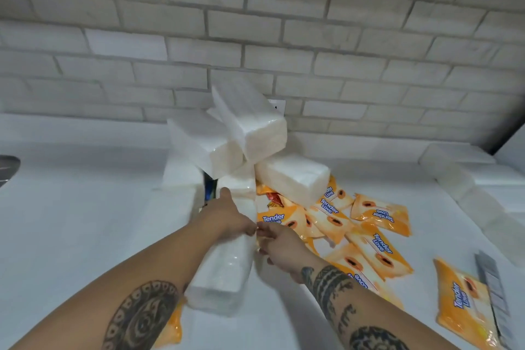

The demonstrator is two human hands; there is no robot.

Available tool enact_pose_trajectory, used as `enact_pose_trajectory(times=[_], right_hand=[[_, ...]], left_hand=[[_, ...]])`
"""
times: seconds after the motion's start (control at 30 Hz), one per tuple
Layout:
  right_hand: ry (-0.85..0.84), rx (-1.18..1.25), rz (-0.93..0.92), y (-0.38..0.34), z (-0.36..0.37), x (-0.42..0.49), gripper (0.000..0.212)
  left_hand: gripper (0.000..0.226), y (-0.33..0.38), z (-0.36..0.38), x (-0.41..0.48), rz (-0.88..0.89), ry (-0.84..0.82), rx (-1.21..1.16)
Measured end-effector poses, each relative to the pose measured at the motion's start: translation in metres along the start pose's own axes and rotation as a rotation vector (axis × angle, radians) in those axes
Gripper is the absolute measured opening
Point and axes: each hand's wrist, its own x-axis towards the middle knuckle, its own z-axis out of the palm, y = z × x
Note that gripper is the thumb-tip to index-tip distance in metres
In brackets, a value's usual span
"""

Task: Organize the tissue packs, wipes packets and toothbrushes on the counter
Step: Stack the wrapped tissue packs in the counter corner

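tissue packs (250, 128) were piled up on the counter (71, 221) just past the hands, some leaning on each other. one long tissue pack (224, 267) was lying under the left hand (230, 216). the left hand was laid over its top, with the fingers bent down over the side next to the right hand (281, 247). the right hand was held against that same side. it could not be told if the wrapper was pinched or only touched, as the fingers were blurred. wipes packets (369, 244) were spread out to the right of the right hand. a dark blue thing (210, 187) was seen just past the left hand, but it could not be told if it was a toothbrush.

the long tissue pack was judged to be light and soft, with a shiny, slippery wrapper. it would likely sag if lifted by one end, so it was best held on both long sides near the middle. the pile could be knocked over if bumped.
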Motion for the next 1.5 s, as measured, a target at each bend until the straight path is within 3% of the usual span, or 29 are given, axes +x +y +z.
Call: enact_pose_trajectory(times=[0.1, 0.23, 0.37, 0.5, 0.63, 0.8, 1.0, 1.07, 1.17, 1.33, 1.5], right_hand=[[0.136, 0.109, -0.030, -0.001, -0.014, -0.003, 0.022], [0.172, 0.367, 0.028, -0.003, -0.042, -0.020, 0.074], [-0.020, 0.620, 0.070, -0.006, -0.062, -0.048, 0.070], [0.023, 0.744, -0.032, -0.002, -0.077, -0.059, 0.069], [0.166, 0.730, -0.199, 0.002, -0.099, -0.056, 0.064], [0.298, 0.706, -0.314, 0.003, -0.121, -0.069, 0.055], [0.387, 0.632, -0.358, 0.008, -0.140, -0.091, 0.061], [0.432, 0.632, -0.374, 0.010, -0.148, -0.099, 0.062], [0.499, 0.638, -0.400, 0.013, -0.160, -0.111, 0.057], [0.646, 0.756, -0.369, 0.019, -0.184, -0.123, 0.056], [0.717, 0.762, -0.376, 0.022, -0.208, -0.133, 0.049]], left_hand=[[0.113, 0.005, -0.013, 0.003, -0.008, -0.118, -0.246], [0.099, 0.024, -0.017, -0.002, 0.061, -0.333, -0.666], [0.102, 0.049, -0.001, -0.011, 0.167, -0.452, -0.894], [0.106, 0.076, 0.017, -0.008, 0.233, -0.462, -0.977], [0.095, 0.108, 0.028, -0.027, 0.287, -0.538, -0.942], [0.058, 0.138, 0.035, -0.044, 0.391, -0.551, -0.911], [0.058, 0.170, 0.048, -0.057, 0.475, -0.491, -0.971], [0.063, 0.177, 0.052, -0.062, 0.509, -0.527, -0.937], [0.052, 0.183, 0.055, -0.070, 0.556, -0.641, -0.897], [0.082, 0.178, 0.069, -0.070, 0.630, -0.800, -0.683], [0.092, 0.197, 0.086, -0.073, 0.638, -0.776, -0.642]])
